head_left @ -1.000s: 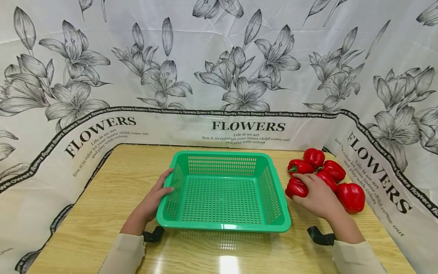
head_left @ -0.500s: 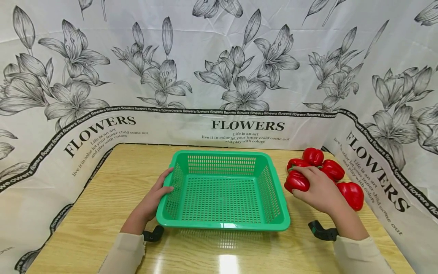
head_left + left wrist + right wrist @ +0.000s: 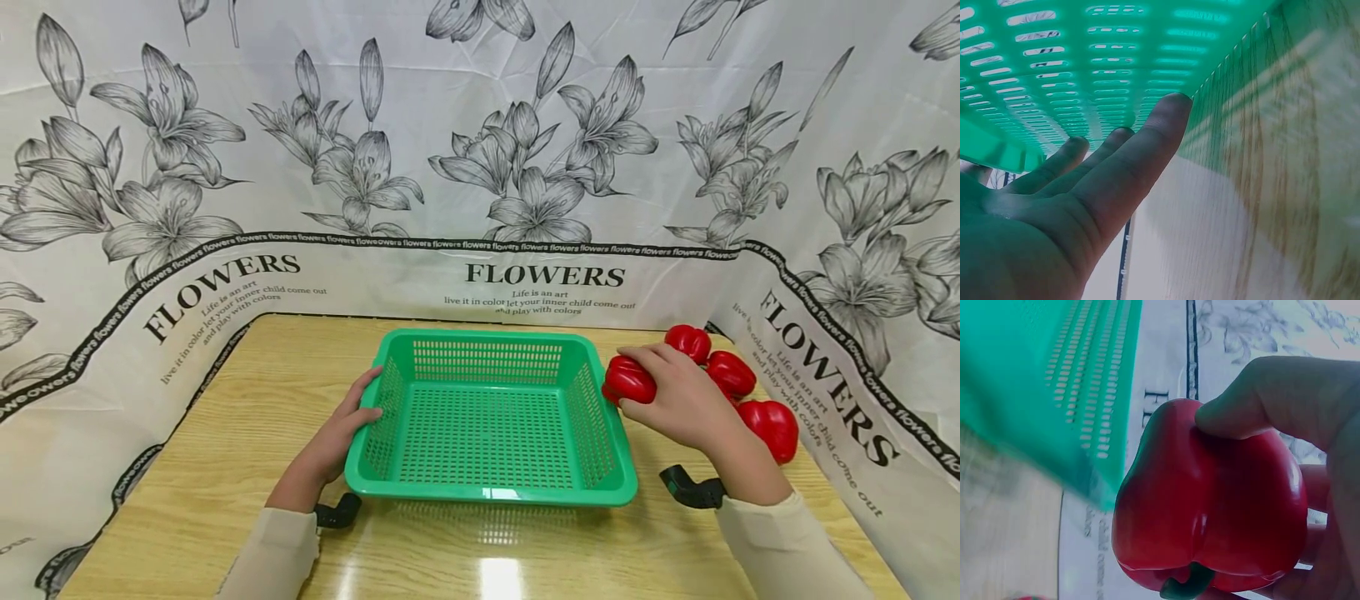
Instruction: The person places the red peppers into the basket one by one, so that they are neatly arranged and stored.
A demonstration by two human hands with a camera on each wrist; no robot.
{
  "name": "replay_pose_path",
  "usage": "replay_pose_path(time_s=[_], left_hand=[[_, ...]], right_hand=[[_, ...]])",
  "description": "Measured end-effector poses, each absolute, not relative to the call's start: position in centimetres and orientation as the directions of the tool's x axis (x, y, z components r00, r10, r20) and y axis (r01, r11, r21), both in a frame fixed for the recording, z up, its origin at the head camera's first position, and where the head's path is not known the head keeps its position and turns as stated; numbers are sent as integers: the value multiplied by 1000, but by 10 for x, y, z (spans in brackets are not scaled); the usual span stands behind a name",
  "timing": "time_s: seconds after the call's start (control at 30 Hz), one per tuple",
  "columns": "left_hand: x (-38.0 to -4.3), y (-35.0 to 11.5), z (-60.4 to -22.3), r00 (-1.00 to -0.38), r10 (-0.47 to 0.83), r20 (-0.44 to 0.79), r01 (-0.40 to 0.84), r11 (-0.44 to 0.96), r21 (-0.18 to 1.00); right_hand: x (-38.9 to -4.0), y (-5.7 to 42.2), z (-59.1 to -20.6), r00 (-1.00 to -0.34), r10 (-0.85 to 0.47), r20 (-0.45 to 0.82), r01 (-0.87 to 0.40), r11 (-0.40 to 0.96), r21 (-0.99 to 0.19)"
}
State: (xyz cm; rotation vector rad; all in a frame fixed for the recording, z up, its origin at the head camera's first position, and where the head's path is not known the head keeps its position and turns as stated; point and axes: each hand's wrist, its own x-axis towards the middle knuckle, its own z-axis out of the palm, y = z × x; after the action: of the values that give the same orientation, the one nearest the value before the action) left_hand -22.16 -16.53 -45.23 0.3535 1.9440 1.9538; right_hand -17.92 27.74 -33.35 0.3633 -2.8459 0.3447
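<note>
A green plastic basket (image 3: pixel 491 497) with slotted walls stands on the table, nothing inside it. My left hand (image 3: pixel 341 433) grips its left side, thumb over the rim. In the left wrist view, the fingers (image 3: pixel 1129 156) stretch along the outside of the slotted wall. My right hand (image 3: pixel 678 396) holds a red bell pepper (image 3: pixel 630 379) right at the basket's right rim. The right wrist view shows the thumb (image 3: pixel 1235 415) on that pepper, its green stem (image 3: pixel 1188 582) pointing down, and the other fingers behind it.
Several more red bell peppers lie right of the basket, among them one at the back (image 3: pixel 687 342) and one nearer (image 3: pixel 770 431). The wooden table (image 3: pixel 202 475) meets a flower-printed cloth (image 3: pixel 540 283) at the back and both sides.
My right hand has lifted the red bell pepper from the group and carried it left to the basket's right rim. My left hand stays on the basket.
</note>
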Motion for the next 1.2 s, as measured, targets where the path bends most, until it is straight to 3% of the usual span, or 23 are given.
replay_pose_path(time_s=[0.43, 1.2], left_hand=[[-220, -163, -450, -906, 419, -65, -63, 19, 998], [-220, -163, -453, -910, 407, -78, -75, 23, 997]], right_hand=[[-194, 234, -323, -898, -329, 292, -387, 907, -167], [-221, 187, -330, -885, -407, 228, -454, 862, -225]])
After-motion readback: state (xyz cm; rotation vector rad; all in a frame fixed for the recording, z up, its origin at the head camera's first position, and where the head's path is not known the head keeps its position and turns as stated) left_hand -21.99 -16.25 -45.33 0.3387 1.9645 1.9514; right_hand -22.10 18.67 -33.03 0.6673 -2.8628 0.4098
